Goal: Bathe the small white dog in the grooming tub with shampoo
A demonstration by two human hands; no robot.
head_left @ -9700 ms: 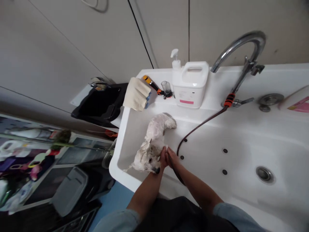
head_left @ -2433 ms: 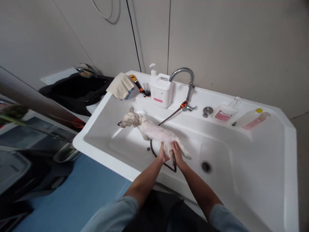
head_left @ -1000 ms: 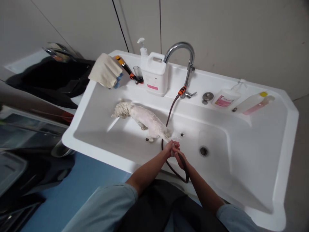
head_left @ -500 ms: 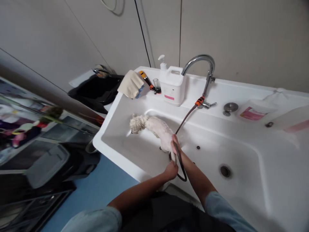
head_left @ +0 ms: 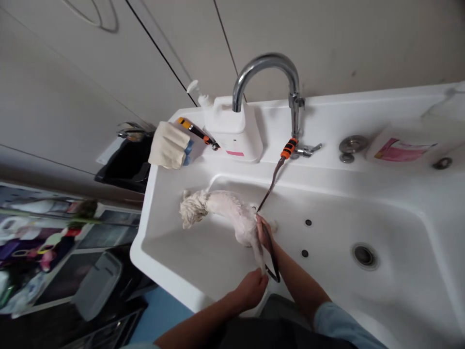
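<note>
A small wet white dog (head_left: 221, 213) is standing in the left end of the white tub (head_left: 395, 291), head toward the left wall and hindquarters toward the near rim. The left hand (head_left: 251, 289) is closing around the dog's tail or hind leg just inside the near rim, fingers curled in a grip; which of the two it holds is hard to tell. The right hand (head_left: 264, 231) is pressing against the dog's rump, apparently wrapped around the end of the dark hose (head_left: 273, 180), though its fingers are mostly hidden, so the exact grip cannot be made out. The hose is running up to the orange coupling at the tap (head_left: 269, 77) on the back ledge, and a loop of it is sagging near the left hand. On the back left corner a pump jug (head_left: 236, 133), a folded cloth (head_left: 169, 144) and an orange-handled tool (head_left: 196, 131) are sitting close together. The likely risks: the wet dog could twist free or slip on the smooth tub floor, the hose loop could catch a leg, and a sudden pull on the hose might strain the coupling.
</note>
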